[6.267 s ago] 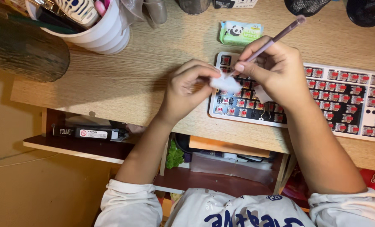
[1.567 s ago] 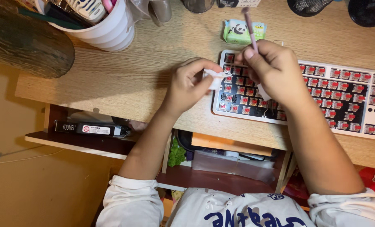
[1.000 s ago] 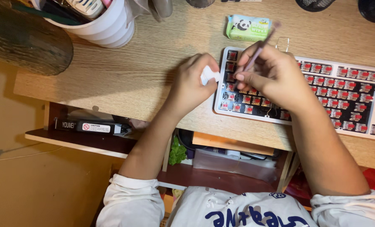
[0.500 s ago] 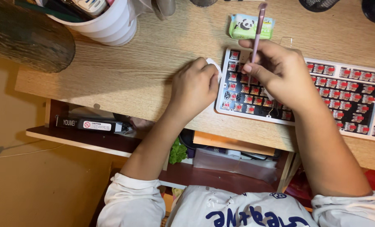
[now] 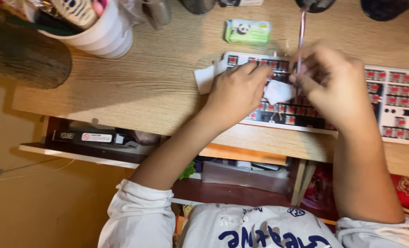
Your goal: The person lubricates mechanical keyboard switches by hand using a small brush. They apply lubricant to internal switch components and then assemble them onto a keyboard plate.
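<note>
White tissue [image 5: 278, 91] sat pinched in the left hand [image 5: 237, 92] at centre frame over the keyboard [image 5: 397, 98]; the right hand [image 5: 335, 85] clasped a thin stick [image 5: 300, 32], mid-cleaning. Steady aim between keys seemed needed next.

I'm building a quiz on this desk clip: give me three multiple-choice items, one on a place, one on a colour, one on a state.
1. Where does the small green packet with a panda picture lie?
A. beyond the keyboard
B. on the lower shelf
C. in the cup

2. What colour is the ribbed cup holding the tools?
A. black
B. white
C. red

3. What does the right hand hold?
A. nothing
B. a mug
C. a thin pinkish stick

Answers: A, it lies on the wooden desk past the white keyboard with red keys; B, its wall is white; C, fingers pinch the stick upright.
</note>
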